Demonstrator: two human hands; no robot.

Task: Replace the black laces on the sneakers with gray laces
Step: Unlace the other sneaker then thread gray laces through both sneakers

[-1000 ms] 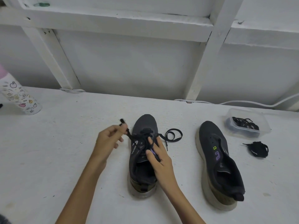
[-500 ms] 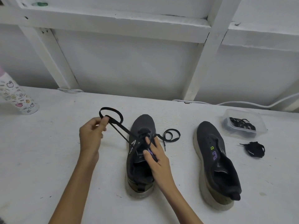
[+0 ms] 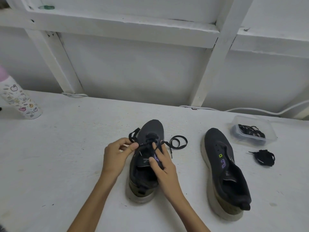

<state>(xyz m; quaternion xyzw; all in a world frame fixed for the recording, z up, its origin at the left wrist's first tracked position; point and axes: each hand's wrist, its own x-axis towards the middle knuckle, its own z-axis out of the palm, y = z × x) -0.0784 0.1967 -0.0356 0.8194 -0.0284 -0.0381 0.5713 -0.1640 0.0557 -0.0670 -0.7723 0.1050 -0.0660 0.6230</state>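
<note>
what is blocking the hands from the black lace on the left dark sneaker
Nothing visible. The left hand pinches the flat black lace at the dark grey mesh sneaker; the right hand rests on its tongue.

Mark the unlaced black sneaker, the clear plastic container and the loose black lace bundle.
Unlaced black sneaker [image 3: 215,139], head view, toe upper.
Clear plastic container [image 3: 250,118], head view, far rim.
Loose black lace bundle [image 3: 264,157], head view, its middle.

Soft even light, faint shadows, wide-angle bending
</note>
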